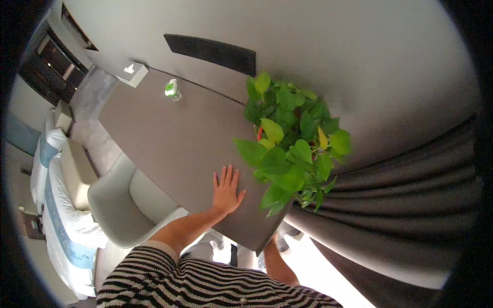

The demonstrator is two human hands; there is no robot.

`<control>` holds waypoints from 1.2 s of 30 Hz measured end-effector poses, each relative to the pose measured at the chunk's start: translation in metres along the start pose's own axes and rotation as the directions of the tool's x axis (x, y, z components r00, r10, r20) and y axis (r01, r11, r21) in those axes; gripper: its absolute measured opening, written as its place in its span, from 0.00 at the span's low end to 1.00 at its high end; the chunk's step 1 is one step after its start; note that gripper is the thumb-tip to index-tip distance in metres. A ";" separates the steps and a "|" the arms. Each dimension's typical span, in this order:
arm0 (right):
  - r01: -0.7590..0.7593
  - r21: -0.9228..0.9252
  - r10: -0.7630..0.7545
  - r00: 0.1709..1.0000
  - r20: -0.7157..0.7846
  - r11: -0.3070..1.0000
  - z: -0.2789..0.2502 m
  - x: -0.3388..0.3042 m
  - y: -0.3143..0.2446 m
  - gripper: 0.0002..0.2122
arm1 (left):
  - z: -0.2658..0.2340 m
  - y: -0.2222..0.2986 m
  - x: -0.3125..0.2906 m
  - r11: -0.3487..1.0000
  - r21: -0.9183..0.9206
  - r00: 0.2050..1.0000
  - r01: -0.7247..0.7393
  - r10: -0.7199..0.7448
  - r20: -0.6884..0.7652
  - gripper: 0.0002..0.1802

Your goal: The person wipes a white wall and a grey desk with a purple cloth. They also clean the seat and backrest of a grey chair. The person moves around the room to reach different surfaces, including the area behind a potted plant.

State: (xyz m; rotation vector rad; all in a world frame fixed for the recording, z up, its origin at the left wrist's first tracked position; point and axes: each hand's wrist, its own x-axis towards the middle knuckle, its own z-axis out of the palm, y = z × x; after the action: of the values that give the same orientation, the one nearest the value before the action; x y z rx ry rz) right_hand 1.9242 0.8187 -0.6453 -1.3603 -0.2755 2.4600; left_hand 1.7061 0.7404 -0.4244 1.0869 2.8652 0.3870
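Note:
My left hand point(226, 193) lies flat on the grey-brown desk point(169, 131), palm down with fingers spread, holding nothing. Just to its right stands a bushy potted plant point(290, 154) with green heart-shaped leaves and a few yellow ones. A bit of red shows among the leaves, and most of the pot is hidden. My right forearm point(278, 264) reaches to the desk's near right corner, where the desk edge hides the fingers of that hand. Farther off on the desktop stands a small clear bottle with a white and green top point(172, 90).
A white tissue box point(133, 75) sits at the desk's far left end. A pale grey chair point(120, 203) stands against the near side, with a bed point(69, 226) beyond it. Dark curtains point(400, 205) hang at the right; a black panel point(213, 53) is on the wall.

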 end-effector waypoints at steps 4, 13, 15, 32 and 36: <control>0.038 0.024 -0.040 0.997 0.067 0.999 0.011 -0.074 -0.010 0.25 | -0.006 0.001 0.000 1.000 -0.028 1.000 0.005 -0.005 -0.005 0.40; 0.421 -0.358 -0.466 0.884 -0.044 0.833 0.152 -0.051 -0.134 0.23 | -0.001 -0.005 -0.002 1.000 -0.028 1.000 0.009 -0.008 0.018 0.39; 0.322 -0.238 -0.366 0.915 -0.169 0.916 0.138 -0.071 -0.108 0.25 | 0.000 -0.007 0.000 1.000 -0.015 1.000 0.007 -0.007 0.010 0.38; 0.560 -0.694 -0.633 0.348 0.692 -0.452 0.108 -0.231 -0.024 0.29 | -0.001 -0.073 -0.040 0.945 -0.089 0.944 -0.316 0.322 0.070 0.34; 0.568 -0.484 -0.324 0.365 0.873 -0.666 0.137 -0.206 0.007 0.30 | -0.007 -0.103 -0.083 0.911 -0.085 0.913 -0.403 0.407 0.029 0.34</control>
State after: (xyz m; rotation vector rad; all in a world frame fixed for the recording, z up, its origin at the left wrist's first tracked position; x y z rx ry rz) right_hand 1.9092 0.7350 -0.4127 -0.5001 -2.6370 0.6364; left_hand 1.7012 0.6097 -0.4463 1.6530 2.5446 0.4787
